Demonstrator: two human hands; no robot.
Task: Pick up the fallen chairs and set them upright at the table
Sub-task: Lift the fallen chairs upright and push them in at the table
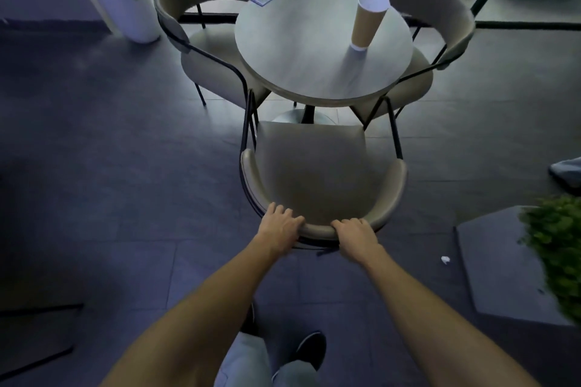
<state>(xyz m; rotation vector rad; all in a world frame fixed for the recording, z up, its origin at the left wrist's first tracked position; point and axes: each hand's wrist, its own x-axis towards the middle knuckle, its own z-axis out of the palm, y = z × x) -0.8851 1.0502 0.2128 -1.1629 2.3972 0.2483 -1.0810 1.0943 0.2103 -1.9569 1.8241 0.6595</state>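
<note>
Left hand [281,223] and right hand [355,237] are gripping the upright beige chair's curved backrest [317,229]. It likely needs sliding closer to the round table [314,50].

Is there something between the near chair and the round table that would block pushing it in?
Nothing visible does. The near chair stands upright, both hands on its backrest, left hand and right hand. Its seat front already reaches the table edge; only the table's base shows beneath.
</note>
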